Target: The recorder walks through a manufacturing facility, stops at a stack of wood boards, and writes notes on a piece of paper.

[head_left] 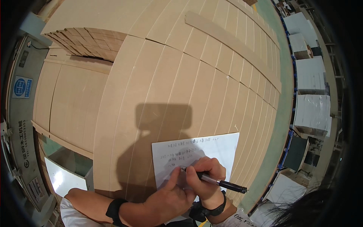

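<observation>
A white sheet of paper (227,145) with several lines of dark handwriting lies on top of light brown boards (151,79). My right hand (206,176) grips a black and clear pen (232,186), its tip down on the sheet beside the lowest written line. Against the paper's lower part rests my left hand (166,202), its index finger stretched toward the pen tip and nothing seen in its grasp. The other left fingers are partly hidden. Dark bands circle both wrists.
One loose narrow board (230,43) lies across the far boards. At the far left, a stack of boards (87,41) shows its edges. A grey machine panel (20,106) stands left, near a white open-topped box (64,174). White wrapped stacks (312,113) line the right side.
</observation>
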The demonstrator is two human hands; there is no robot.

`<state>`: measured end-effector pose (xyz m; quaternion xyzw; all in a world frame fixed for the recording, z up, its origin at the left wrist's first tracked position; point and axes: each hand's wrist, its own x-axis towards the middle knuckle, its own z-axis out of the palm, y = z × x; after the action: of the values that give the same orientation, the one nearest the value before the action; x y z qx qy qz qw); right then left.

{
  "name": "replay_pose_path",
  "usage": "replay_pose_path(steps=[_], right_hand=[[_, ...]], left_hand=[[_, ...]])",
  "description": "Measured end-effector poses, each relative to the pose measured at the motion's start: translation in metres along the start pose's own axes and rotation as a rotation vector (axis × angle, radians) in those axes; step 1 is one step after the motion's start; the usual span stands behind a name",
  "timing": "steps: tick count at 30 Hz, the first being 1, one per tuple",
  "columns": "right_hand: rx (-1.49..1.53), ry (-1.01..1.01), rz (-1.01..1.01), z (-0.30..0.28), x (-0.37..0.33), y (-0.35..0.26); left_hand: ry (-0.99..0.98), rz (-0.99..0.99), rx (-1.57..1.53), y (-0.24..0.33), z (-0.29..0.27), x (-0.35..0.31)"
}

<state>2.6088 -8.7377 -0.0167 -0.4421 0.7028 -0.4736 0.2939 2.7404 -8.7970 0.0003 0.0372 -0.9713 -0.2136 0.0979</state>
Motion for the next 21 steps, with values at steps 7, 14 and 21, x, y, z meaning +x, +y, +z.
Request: replay_pose_path(steps=[7,14,21], right_hand=[[-0.041,0.039,0.015,0.0027,0.0009,0.0064],[-0.024,0.039,0.031,0.0044,0.0009,0.0062],[-0.021,0.052,0.034,0.0047,0.0002,0.0056]], left_hand=[[-0.172,-0.061,-0.036,0.0061,0.0041,-0.0074],[-0.124,-0.046,-0.011,0.0019,-0.0055,-0.0021],[-0.11,-0.054,-0.026,0.0036,-0.0023,-0.0043]])
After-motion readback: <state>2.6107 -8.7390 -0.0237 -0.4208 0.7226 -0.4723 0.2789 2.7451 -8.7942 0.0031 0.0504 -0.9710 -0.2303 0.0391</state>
